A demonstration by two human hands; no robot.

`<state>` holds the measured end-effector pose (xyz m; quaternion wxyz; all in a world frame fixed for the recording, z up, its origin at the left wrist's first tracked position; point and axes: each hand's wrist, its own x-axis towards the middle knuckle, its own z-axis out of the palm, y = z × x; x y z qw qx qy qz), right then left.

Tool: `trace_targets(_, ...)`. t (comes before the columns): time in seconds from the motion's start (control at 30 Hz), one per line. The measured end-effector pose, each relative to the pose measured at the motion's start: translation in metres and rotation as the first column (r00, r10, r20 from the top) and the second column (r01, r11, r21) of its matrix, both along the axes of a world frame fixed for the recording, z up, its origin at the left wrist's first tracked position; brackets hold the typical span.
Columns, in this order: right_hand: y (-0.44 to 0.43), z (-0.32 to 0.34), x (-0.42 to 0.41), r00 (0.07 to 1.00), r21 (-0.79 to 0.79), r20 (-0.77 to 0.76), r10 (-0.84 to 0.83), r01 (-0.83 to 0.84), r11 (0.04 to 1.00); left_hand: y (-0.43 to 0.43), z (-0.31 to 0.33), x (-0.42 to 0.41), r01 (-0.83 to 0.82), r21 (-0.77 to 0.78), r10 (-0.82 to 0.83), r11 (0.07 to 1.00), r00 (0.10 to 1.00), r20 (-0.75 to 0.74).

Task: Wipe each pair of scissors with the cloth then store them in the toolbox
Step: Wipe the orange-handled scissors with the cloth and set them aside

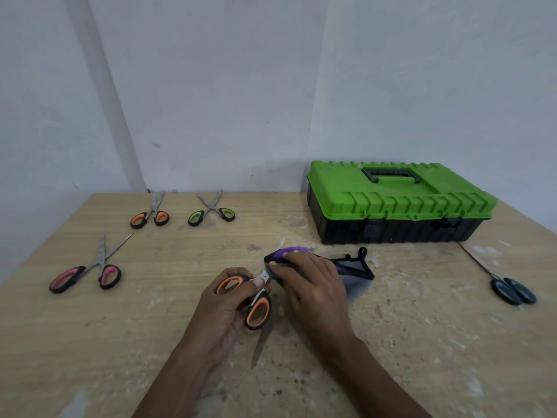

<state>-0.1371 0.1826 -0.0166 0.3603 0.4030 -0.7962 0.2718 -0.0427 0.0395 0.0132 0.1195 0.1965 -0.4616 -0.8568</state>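
Orange-handled scissors (256, 309): gripped in my left hand (223, 309), fingers curled round the upper handle and thumb lying near the pivot.
Right hand (313, 285): palm down, fingers folded over the cloth (357, 268), clamping it onto the blades.
Cloth: purple and black, wrapped round the blades, with a small loop standing up at its far end.
Hidden: most of the blades sit under cloth and fingers; only a bright tip pokes out beyond the purple edge.
Hard to make out: a grey pointed streak below the lower handle. I cannot tell whether it is blade or shadow.
Forearms: both come in from the bottom edge, cut off there, converging over the middle of the wooden table (422, 327).
Toolbox (401, 203): black body, green lid down, back right, just beyond the cloth.
Other scissors: pink pair (108, 274) at left; orange pair (161, 218) and green pair (226, 213) back left, blades parted; dark pair (515, 291) far right, blurred.
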Motion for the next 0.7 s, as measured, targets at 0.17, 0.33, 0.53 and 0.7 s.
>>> trace_targets(0.17, -0.001, -0.006, 0.001, 0.998, 0.022, -0.051, 0.021, -0.020, 1.000, -0.001, 0.001, 0.002, 0.004, -0.002, -0.004, 1.000, 1.000, 0.011)
trace_targets(0.33, 0.002, 0.001, 0.000, 0.999, 0.012, -0.033, 0.017, -0.016, 1.000, 0.000, 0.002, 0.003, 0.016, 0.000, -0.016, 1.000, 1.000, 0.002)
trace_targets(0.53, 0.012, 0.006, -0.006, 0.994, -0.060, 0.024, -0.108, 0.109, 0.992, -0.001, 0.002, 0.003, 0.028, -0.005, -0.028, 1.000, 1.000, 0.010)
trace_targets(0.7, 0.002, 0.004, 0.011, 0.999, 0.058, -0.037, 0.006, -0.004, 0.998, -0.002, 0.001, 0.003, 0.023, -0.033, -0.022, 0.999, 1.000, 0.015)
